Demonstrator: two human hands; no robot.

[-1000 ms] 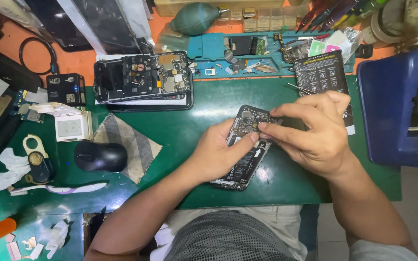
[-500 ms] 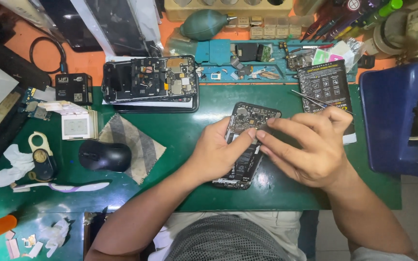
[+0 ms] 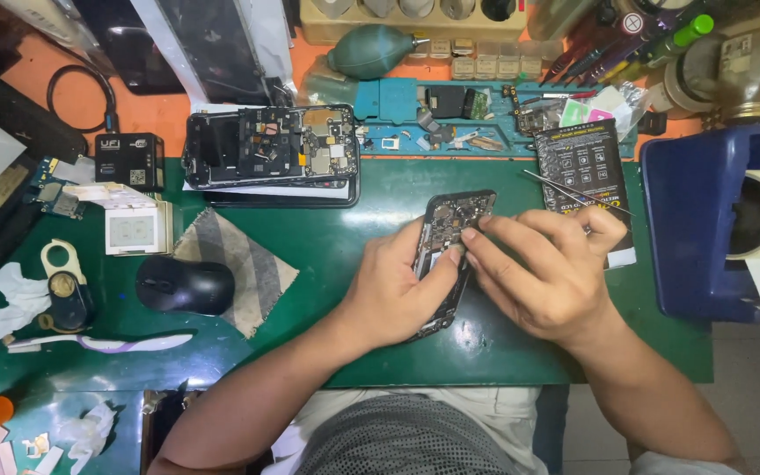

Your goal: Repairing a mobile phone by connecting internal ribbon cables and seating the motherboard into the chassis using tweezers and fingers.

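Against the frame half a second back: both hands sit slightly nearer the bench's near edge and the opened phone point(image 3: 452, 242) lies a touch more upright; otherwise the grip is unchanged. The tweezers point(image 3: 573, 192) have not moved.

Opened phone: mid-bench on the green mat point(image 3: 345, 255), slightly right of centre, long axis running near-to-far with a lean to the right. Back cover off; dark circuit board, small metal shields and connectors exposed. Near end hidden under the hands.

Left hand point(image 3: 393, 295): wraps the phone's left edge, thumb pressed across the board, fingers curled beneath, so clamped on the phone.
Right hand point(image 3: 549, 268): fingers bunched together, tips meeting the left thumb on the phone's right edge at mid-length. Whether they pinch a small part cannot be told.

Surroundings: a second dismantled phone point(image 3: 270, 149), matt black frame with brassy parts, far left of the hands. Black glossy card point(image 3: 584, 171) far right, thin steel tweezers lying across it. Smooth black mouse point(image 3: 185, 284) on a striped grey cloth point(image 3: 252, 273) at left. Blue plastic tape dispenser point(image 3: 705, 229) with a cream roll at right edge. Teal rubber blower bulb point(image 3: 371, 50) at far edge.
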